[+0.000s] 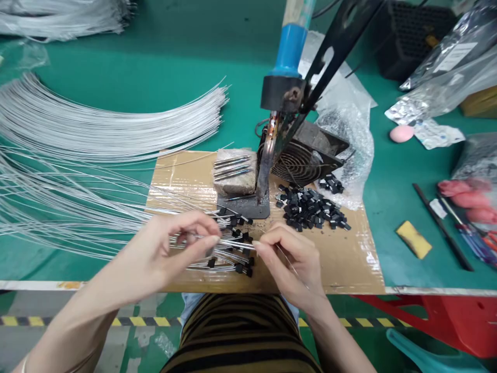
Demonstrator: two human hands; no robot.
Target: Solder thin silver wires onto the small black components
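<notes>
My left hand (176, 241) is closed in a pinch on a small bunch of thin white wires (229, 243) above the cardboard sheet (349, 259). My right hand (289, 259) pinches the ends of the same wires from the right, and a thin strand of wire runs down across its palm. Under the hands lie several wires with small black components (238, 228) on their ends. A pile of loose black components (310, 207) lies to the right. A soldering iron with a blue handle (289, 52) hangs tip down over a metal block (248, 204).
Large bundles of white wires (97, 124) fan across the green table on the left. A small fan (301, 160) and a plastic bag sit behind the components. A yellow sponge (413, 239), tools, a pink object (402, 133) and foil bags lie on the right.
</notes>
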